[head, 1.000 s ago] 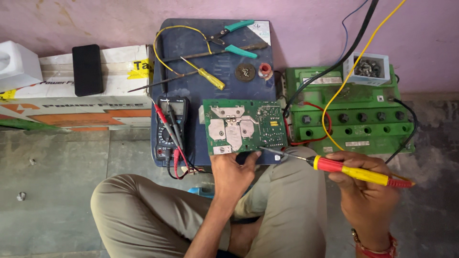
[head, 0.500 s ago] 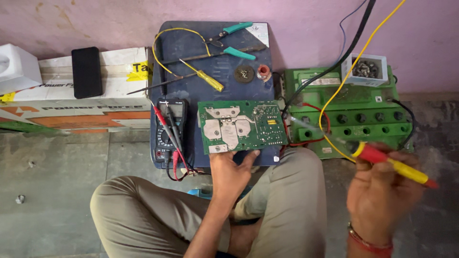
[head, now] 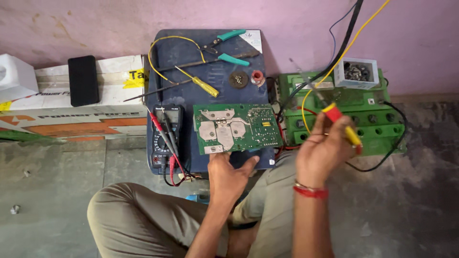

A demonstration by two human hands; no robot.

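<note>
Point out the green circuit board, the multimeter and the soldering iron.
green circuit board (head: 236,128): head view, middle of its face.
multimeter (head: 167,136): head view, its body.
soldering iron (head: 340,123): head view, red-and-yellow handle.

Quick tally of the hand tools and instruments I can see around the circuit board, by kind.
Soldering iron in right hand: 1
Screwdrivers: 1
Pliers: 1
Multimeters: 1
Circuit board, held by left hand: 1
Total: 5

White-orange carton (head: 71,112) left; multimeter screen (head: 172,116).
</note>
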